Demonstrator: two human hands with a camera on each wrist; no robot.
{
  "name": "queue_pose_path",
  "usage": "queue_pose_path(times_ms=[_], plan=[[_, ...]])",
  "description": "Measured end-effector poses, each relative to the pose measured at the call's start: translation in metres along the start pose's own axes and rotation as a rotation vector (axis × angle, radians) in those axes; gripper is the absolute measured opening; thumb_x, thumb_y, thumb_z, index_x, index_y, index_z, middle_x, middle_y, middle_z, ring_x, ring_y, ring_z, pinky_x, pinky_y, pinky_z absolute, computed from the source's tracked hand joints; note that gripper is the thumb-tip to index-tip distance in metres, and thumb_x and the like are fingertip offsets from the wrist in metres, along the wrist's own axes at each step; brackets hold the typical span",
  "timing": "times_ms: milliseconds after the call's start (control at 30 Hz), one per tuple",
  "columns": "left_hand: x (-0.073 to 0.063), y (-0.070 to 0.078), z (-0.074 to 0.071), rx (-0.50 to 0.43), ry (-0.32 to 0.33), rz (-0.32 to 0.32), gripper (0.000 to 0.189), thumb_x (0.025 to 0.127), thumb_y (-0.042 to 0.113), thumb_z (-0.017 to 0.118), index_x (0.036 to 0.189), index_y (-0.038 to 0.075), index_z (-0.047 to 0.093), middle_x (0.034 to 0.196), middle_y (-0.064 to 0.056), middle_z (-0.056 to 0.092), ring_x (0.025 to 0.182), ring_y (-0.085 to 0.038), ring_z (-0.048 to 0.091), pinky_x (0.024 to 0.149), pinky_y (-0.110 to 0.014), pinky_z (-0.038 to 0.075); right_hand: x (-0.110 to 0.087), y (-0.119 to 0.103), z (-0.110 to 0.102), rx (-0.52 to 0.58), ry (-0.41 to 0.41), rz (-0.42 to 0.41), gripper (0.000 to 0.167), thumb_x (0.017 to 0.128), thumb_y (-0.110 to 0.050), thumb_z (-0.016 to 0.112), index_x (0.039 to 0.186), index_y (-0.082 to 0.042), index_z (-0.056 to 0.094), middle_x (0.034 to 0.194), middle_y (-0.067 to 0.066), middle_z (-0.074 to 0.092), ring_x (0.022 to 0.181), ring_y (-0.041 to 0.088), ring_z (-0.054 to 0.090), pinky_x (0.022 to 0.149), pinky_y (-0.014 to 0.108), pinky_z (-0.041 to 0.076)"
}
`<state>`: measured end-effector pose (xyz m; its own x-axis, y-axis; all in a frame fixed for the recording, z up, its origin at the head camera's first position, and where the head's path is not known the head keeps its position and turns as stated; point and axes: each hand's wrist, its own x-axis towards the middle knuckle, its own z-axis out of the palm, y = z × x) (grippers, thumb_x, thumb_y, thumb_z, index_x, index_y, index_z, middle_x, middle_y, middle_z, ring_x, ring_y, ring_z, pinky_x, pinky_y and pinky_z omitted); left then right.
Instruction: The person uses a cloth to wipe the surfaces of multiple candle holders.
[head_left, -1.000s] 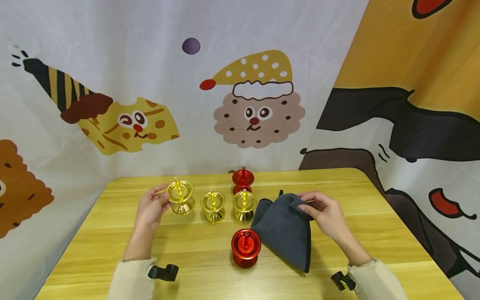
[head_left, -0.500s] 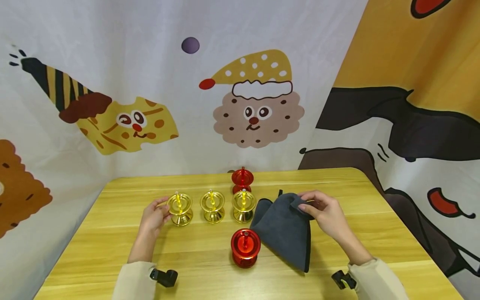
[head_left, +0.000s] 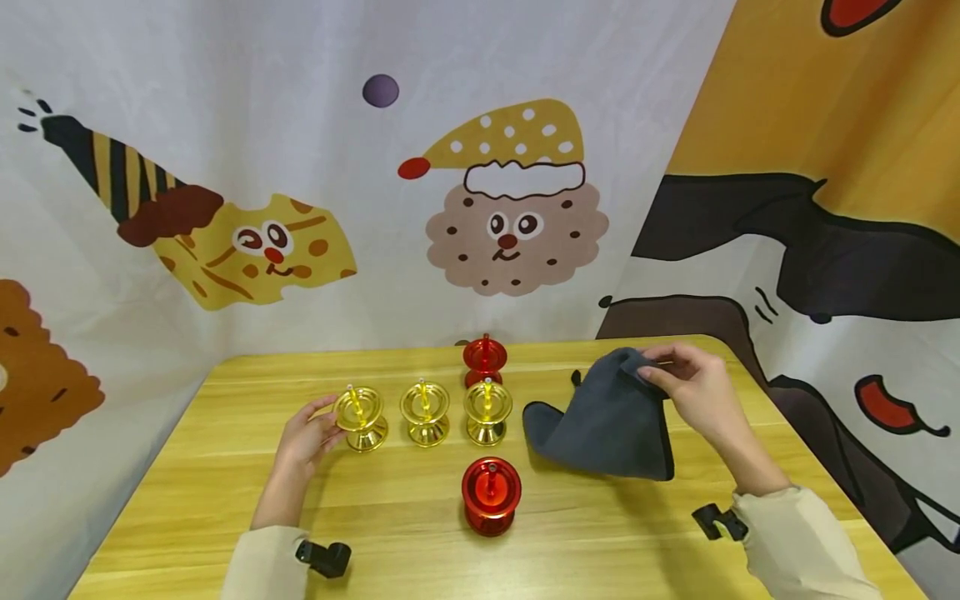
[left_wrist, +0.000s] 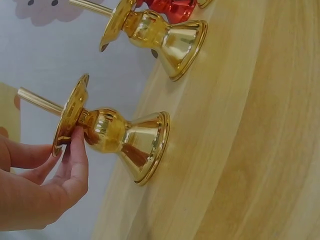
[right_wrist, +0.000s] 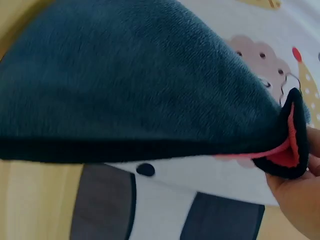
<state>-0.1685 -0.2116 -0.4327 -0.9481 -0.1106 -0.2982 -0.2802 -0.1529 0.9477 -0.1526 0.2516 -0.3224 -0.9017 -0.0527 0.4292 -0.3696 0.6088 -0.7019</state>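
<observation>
My left hand pinches the dish rim of the leftmost gold candle holder between thumb and fingers. That candle holder stands upright on the table, and in the left wrist view its flared gold base rests on the wood. My right hand pinches a corner of a dark grey cloth, lifting it so the rest hangs down. Black edging and a pink underside show on the cloth in the right wrist view. Two more gold candle holders stand in line, one central and one to its right.
A red candle holder stands in front of the gold row and another red one behind it. The wooden table ends at a printed curtain at the back.
My left hand has brought the leftmost gold candle holder down towards me, level with the row. My right hand has drawn the grey cloth up and to the right, away from the red candle holder.
</observation>
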Motion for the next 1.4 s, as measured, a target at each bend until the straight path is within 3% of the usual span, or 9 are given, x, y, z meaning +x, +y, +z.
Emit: queue_pose_path(times_ms=[167,367,433,533,633,833,1100,1267,1400], plan=[[-0.001,0.0,0.0,-0.007,0.004,-0.004,0.042,0.094,-0.002,0.037,0.136,-0.005,0.029,0.083,0.003,0.057,0.074,-0.008,0.058,0.08,-0.025,0.051,0.012,0.011,-0.006,-0.13,0.071,0.034,0.012,0.082,-0.001,0.066,0.093,0.002,0.064,0.095,0.017,0.063,0.076,-0.005,0.056,0.063,0.005,0.044],[-0.001,0.0,-0.001,-0.001,0.006,-0.008,0.044,0.094,-0.002,0.038,0.137,-0.004,0.028,0.084,0.003,0.057,0.075,-0.008,0.059,0.081,-0.025,0.051,0.006,0.048,0.022,-0.248,0.166,-0.031,0.014,0.078,0.007,0.066,0.092,0.006,0.062,0.092,0.023,0.06,0.083,0.039,0.06,0.07,0.044,0.052],[-0.001,0.0,-0.001,0.0,0.009,-0.011,0.044,0.094,-0.002,0.038,0.137,-0.004,0.028,0.085,0.003,0.057,0.074,-0.008,0.059,0.08,-0.025,0.051,0.0,0.064,0.036,-0.272,0.176,-0.069,0.015,0.075,0.011,0.067,0.089,0.006,0.062,0.091,0.023,0.059,0.082,0.04,0.058,0.069,0.052,0.048],[-0.001,-0.001,-0.001,0.003,0.014,-0.019,0.045,0.094,-0.001,0.038,0.138,-0.004,0.028,0.085,0.002,0.056,0.074,-0.008,0.059,0.08,-0.024,0.051,-0.012,0.089,0.054,-0.3,0.142,-0.084,0.017,0.072,0.013,0.068,0.087,0.006,0.063,0.091,0.021,0.056,0.083,0.039,0.053,0.069,0.051,0.046],[-0.002,-0.001,-0.001,0.007,0.017,-0.023,0.045,0.094,-0.001,0.038,0.138,-0.003,0.028,0.085,0.002,0.056,0.073,-0.007,0.059,0.079,-0.024,0.051,-0.026,0.109,0.067,-0.323,0.057,-0.028,0.017,0.073,0.012,0.068,0.088,0.006,0.064,0.09,0.021,0.052,0.085,0.039,0.05,0.071,0.051,0.045],[-0.002,0.0,0.0,0.008,0.013,-0.014,0.045,0.094,-0.001,0.038,0.138,-0.004,0.028,0.085,0.003,0.057,0.074,-0.007,0.059,0.08,-0.025,0.051,-0.041,0.134,0.073,-0.341,-0.032,0.061,0.017,0.079,0.005,0.066,0.095,0.007,0.063,0.092,0.022,0.054,0.09,0.041,0.05,0.075,0.053,0.044],[-0.004,0.002,-0.001,0.038,0.013,-0.012,0.047,0.095,0.002,0.039,0.14,-0.003,0.024,0.093,-0.002,0.057,0.079,-0.007,0.059,0.083,-0.025,0.05,-0.036,0.13,0.06,-0.323,-0.153,0.089,0.02,0.08,0.003,0.065,0.099,0.008,0.062,0.097,0.025,0.057,0.092,0.043,0.054,0.077,0.054,0.046],[-0.013,0.012,0.0,0.222,0.048,0.035,0.048,0.098,0.011,0.039,0.141,-0.003,0.023,0.123,-0.019,0.044,0.109,-0.023,0.049,0.097,-0.035,0.041,-0.029,0.114,0.043,-0.336,-0.283,0.161,0.032,0.087,-0.011,0.061,0.112,0.009,0.057,0.112,0.03,0.053,0.101,0.047,0.05,0.08,0.056,0.044],[-0.022,0.031,0.003,0.412,0.125,0.135,0.05,0.099,0.021,0.039,0.141,-0.002,0.025,0.136,-0.025,0.033,0.124,-0.036,0.033,0.102,-0.046,0.032,-0.021,0.097,0.025,-0.328,-0.3,0.184,0.047,0.094,-0.026,0.052,0.124,0.01,0.048,0.124,0.033,0.045,0.105,0.048,0.047,0.084,0.058,0.041]])
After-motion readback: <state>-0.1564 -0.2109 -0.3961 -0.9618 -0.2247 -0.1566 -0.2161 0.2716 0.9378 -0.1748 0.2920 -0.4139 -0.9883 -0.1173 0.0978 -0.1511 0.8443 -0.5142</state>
